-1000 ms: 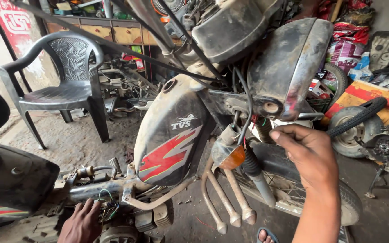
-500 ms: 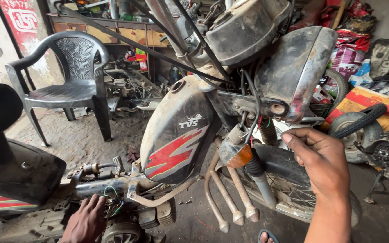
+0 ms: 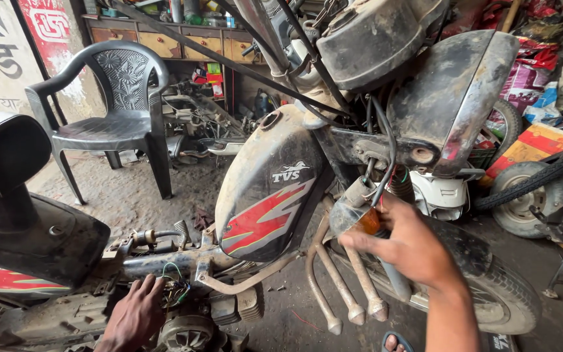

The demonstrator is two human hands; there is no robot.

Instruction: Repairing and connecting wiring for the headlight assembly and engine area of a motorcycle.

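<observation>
Orange plastic shows between the fingers of the right hand (image 3: 418, 251), which pinch a turn-signal lamp (image 3: 353, 215) dangling on its wires under the headlight shell, seemingly holding it steady so the wiring hangs slack. Nearest the camera, the left hand (image 3: 137, 316) rests on the bare frame tube (image 3: 164, 264) of the stripped moped, fingers bent and loosely together beside a tuft of green and blue wires (image 3: 176, 287); whether they grip anything I cannot tell. Just beyond, the grey fuel tank (image 3: 265, 189) with its red flash stands tilted above the frame. Farther off, a grey plastic chair (image 3: 115, 111) sits on the dirt floor, with wooden drawers (image 3: 184, 42) behind.
</observation>
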